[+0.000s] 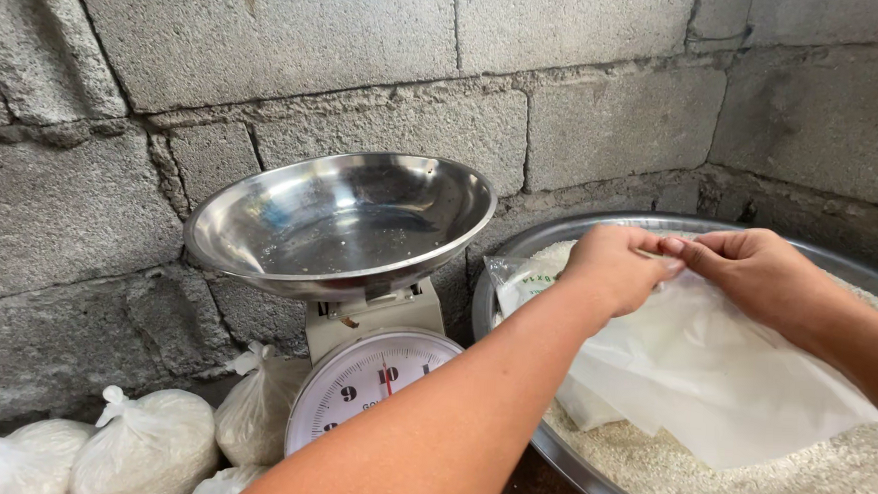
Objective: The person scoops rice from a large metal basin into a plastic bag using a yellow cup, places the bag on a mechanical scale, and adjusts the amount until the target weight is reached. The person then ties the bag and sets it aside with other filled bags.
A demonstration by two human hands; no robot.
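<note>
My left hand [613,266] and my right hand [753,272] meet over a big metal basin [519,251] heaped with white rice [807,487]. Both pinch the top edge of a thin, clear plastic bag [703,361] that drapes down onto the rice. A small stack of more such bags [527,282] lies under it at the basin's left rim. Left of the basin stands a dial scale [367,379] with a shiny, nearly bare steel pan [340,222] on top.
Several knotted plastic bags filled with rice [148,447] sit on the floor at lower left, against a rough grey block wall [369,63] that runs behind everything. The scale stands close to the basin's rim.
</note>
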